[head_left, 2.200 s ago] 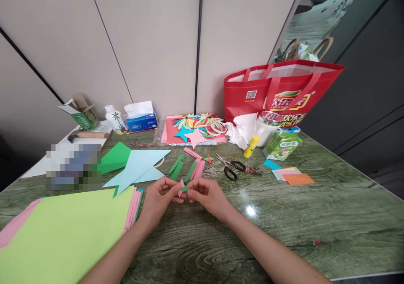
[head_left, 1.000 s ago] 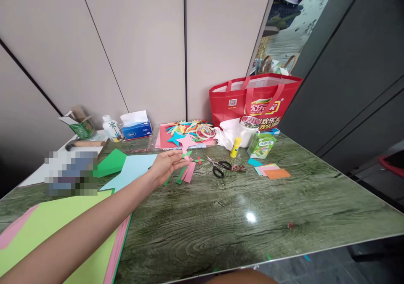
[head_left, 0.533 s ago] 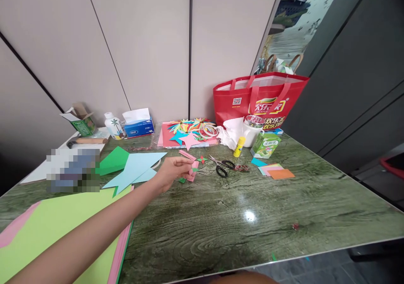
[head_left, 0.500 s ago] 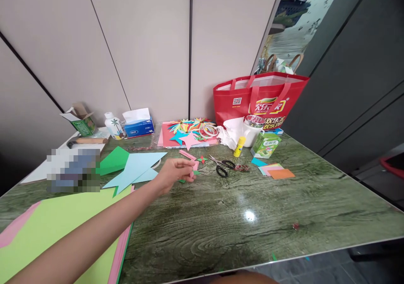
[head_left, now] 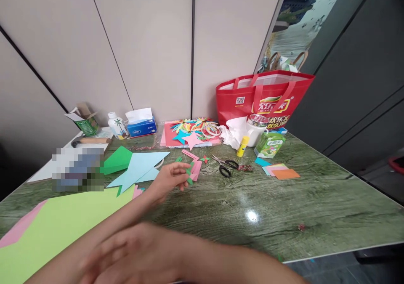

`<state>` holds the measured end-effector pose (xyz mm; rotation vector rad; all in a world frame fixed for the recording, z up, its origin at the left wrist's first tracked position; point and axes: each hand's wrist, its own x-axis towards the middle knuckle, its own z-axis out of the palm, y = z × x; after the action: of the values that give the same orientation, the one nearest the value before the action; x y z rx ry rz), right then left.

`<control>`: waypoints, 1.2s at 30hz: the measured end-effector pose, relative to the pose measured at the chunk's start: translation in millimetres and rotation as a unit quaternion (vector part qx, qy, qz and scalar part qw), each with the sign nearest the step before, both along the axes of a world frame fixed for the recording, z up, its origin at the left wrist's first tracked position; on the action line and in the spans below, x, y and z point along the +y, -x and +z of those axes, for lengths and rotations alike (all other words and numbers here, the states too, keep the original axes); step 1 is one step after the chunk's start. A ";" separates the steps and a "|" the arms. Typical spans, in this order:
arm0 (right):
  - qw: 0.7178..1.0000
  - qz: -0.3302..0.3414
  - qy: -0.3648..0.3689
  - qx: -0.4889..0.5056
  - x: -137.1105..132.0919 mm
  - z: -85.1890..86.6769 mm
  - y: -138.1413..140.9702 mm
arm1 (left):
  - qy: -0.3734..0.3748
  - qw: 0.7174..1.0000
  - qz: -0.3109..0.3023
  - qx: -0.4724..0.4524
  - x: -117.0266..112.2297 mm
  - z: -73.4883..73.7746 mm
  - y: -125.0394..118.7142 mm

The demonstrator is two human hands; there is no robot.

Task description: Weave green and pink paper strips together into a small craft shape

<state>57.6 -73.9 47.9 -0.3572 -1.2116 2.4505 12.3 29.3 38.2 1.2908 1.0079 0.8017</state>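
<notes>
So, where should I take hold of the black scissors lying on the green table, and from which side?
Grip the scissors by the two black handle loops, coming from the near side. They lie flat, blades together and pointing away to the back left, loops toward you. The left hand, pinching a green paper strip, is nearest.

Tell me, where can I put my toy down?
The bare table in front of the scissors and small paper squares, out to the right edge. Crowded: the back by the red bag, and the left under big sheets.
</notes>
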 end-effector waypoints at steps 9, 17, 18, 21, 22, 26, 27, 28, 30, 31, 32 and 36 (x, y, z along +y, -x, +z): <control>0.857 -0.466 -0.153 -0.161 86.3 -37.0 -105.0 | -0.002 0.993 0.118 -0.018 -14.5 -10.8 17.2; 0.879 -0.423 -0.132 -0.174 83.6 -70.0 -88.7 | 0.036 0.993 0.103 -0.044 -20.2 -34.2 16.9; 0.875 -0.431 -0.126 -0.181 84.0 -71.5 -89.0 | 0.045 0.992 0.106 -0.043 -19.8 -36.7 17.8; 0.875 -0.433 -0.102 -0.191 85.1 -74.3 -89.9 | 0.058 0.994 0.088 -0.027 -18.5 -42.0 19.2; 0.879 -0.427 -0.095 -0.191 84.9 -74.9 -89.6 | 0.058 0.996 0.072 -0.016 -18.2 -43.1 19.1; 0.891 -0.400 -0.080 -0.197 81.2 -76.4 -85.4 | 0.069 0.997 0.032 0.023 -18.3 -46.2 18.2; 0.893 -0.396 -0.080 -0.199 80.1 -76.5 -84.2 | 0.078 0.996 0.030 0.025 -18.4 -46.8 18.3; 0.894 -0.393 -0.079 -0.200 79.3 -76.3 -83.2 | 0.086 0.996 0.030 0.024 -18.5 -47.3 18.4; 0.894 -0.392 -0.077 -0.201 78.8 -75.1 -82.2 | 0.092 0.995 0.033 0.016 -18.2 -48.2 19.1; 0.893 -0.396 -0.074 -0.201 79.0 -74.1 -82.1 | 0.091 0.995 0.035 0.009 -18.0 -48.3 19.4; 0.892 -0.400 -0.070 -0.200 79.5 -72.9 -82.3 | 0.089 0.995 0.038 0.002 -17.7 -48.4 19.7; 0.893 -0.400 -0.070 -0.195 81.2 -69.1 -83.7 | 0.081 0.996 0.035 0.002 -17.2 -48.3 19.2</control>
<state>141.4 7.4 -21.2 -1.0978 -1.0727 1.6042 -6.9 12.2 -10.0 1.1234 1.1035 0.7553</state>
